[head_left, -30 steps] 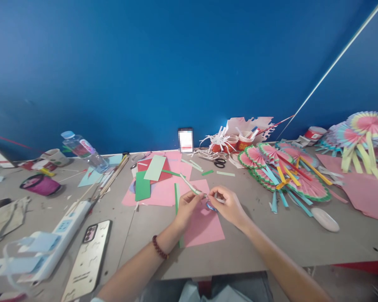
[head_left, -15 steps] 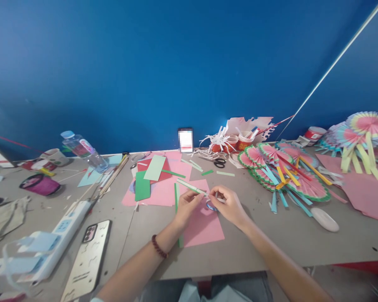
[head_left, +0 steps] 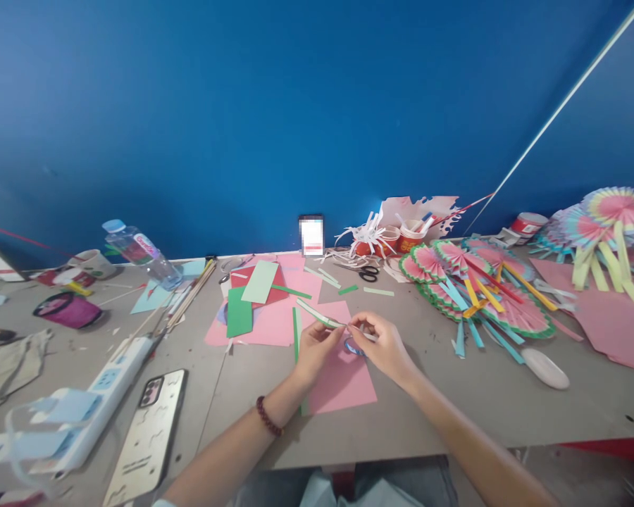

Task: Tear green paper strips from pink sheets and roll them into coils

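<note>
My left hand (head_left: 320, 346) is closed, pinching a narrow pale green paper strip (head_left: 311, 313) with a whitish band along it. The strip slants up and left from my fingertips and bows slightly. Fingertips of my right hand (head_left: 377, 339) are pressed together at the strip's near end, almost touching the left thumb; exactly what lies between them is tiny. Partly covered by the right hand, a small tape roll (head_left: 352, 346) with a blue inner ring sits on a pink sheet (head_left: 343, 386). Along that sheet's left edge runs another green strip (head_left: 296, 331).
Left of my hands lie green cards (head_left: 239, 313), a phone (head_left: 145, 436), a power strip (head_left: 106, 380) and a tilted bottle (head_left: 142, 253). Behind are black-handled scissors (head_left: 368, 272). Folded paper fans (head_left: 454, 282) and a white computer mouse (head_left: 545, 369) lie to the right.
The strip in my left hand, straighter before, now bends a little. My fingers have shifted slightly, and the right hand's fingertips have moved a touch left. The other things stay put.
</note>
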{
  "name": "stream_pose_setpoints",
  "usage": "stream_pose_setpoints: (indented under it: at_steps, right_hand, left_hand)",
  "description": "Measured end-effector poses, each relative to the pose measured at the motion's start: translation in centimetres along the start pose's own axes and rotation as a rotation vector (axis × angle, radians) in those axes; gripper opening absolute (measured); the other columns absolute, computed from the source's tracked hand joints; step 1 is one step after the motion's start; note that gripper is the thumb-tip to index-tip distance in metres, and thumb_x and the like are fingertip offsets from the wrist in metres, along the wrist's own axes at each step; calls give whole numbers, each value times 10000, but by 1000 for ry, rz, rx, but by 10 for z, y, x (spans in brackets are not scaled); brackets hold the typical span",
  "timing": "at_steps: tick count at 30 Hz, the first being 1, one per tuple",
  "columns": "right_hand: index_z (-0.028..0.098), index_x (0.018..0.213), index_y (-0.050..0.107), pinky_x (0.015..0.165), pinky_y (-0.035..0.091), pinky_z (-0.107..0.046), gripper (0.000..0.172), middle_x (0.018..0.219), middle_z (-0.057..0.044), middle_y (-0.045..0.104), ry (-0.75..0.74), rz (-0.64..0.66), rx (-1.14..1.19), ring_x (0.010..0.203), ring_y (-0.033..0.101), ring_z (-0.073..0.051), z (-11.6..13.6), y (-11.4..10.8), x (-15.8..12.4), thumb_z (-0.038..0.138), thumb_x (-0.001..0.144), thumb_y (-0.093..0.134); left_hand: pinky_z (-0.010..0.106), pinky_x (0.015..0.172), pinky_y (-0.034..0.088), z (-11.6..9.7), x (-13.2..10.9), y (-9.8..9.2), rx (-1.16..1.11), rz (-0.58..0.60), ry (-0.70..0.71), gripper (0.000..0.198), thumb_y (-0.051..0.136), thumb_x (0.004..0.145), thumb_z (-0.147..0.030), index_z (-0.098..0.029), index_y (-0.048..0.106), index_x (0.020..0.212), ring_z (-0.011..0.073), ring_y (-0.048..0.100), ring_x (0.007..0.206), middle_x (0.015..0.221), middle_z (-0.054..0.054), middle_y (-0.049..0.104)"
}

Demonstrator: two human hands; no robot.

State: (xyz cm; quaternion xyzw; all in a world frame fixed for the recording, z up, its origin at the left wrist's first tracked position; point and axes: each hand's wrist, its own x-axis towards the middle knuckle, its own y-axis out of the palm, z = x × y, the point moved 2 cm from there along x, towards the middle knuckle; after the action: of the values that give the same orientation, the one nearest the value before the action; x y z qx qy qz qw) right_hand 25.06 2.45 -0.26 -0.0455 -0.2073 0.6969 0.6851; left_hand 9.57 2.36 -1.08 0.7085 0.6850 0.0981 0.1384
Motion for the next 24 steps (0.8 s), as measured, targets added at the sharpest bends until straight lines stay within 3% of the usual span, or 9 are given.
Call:
stream_pose_setpoints:
  at_steps: [4,9,15,24]
  right_hand:
    - [200,849,685,580,483,-259,220,707,-10,653,25,6,36,578,576,-144,-2,2,-1,417,837,647]
    - [189,1022,697,587,496,-255,295,739,0,642,30,20,74,568,577,-132,-4,3,-1,407,830,653]
    - [195,810,672,571,468,-250,219,706,-6,645,18,31,32,565,558,-129,-1,2,-1,412,829,654]
    - [208,804,673,554,453,-248,181,690,1,656,31,36,26,539,530,-126,-2,3,-1,388,797,651]
  left_hand:
    - [300,703,543,-3,0,0,9,-36,-13,407,936,565,-528,-186,757,689,168,657,683,728,40,745]
    - [309,701,524,-3,0,-1,22,-47,-33,412,933,568,-534,-184,732,650,162,624,651,677,31,712]
    - [316,722,512,3,2,-3,9,-43,-37,388,933,575,-505,-179,745,671,163,624,662,683,33,712]
    - [319,695,490,7,2,-5,37,-22,-25,349,912,623,-483,-179,762,703,168,614,654,699,41,720]
